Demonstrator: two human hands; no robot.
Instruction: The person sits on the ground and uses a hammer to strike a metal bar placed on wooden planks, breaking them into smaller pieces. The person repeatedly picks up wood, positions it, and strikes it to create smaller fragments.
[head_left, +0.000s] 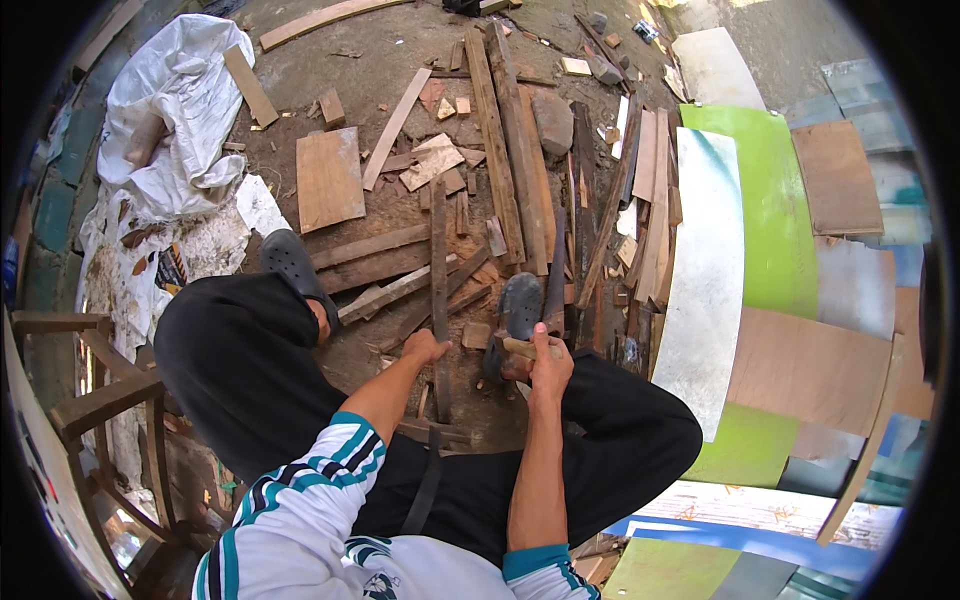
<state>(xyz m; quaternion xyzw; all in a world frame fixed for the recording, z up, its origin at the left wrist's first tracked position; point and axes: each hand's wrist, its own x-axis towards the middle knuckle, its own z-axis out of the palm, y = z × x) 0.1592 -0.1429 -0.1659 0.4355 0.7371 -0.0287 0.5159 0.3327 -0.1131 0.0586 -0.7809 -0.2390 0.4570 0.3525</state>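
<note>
My left hand (426, 347) is closed on a narrow dark wooden strip (439, 270), which lies lengthwise between my feet over other scraps. In my right hand (549, 365) is a handsaw, its light wooden handle (520, 348) showing beside the thumb. The saw's dark tapering blade (557, 262) points away from me, next to my right shoe (521, 305). The fingers under the handle are partly hidden. To the left of the strip, several loose boards (372, 268) lie crossed on the ground.
Long planks (493, 150) and a square board (330, 178) lie ahead among wood scraps. On the left are a white sack (172, 110) and a wooden chair (105, 405). White and green sheets (705, 270) cover the right side.
</note>
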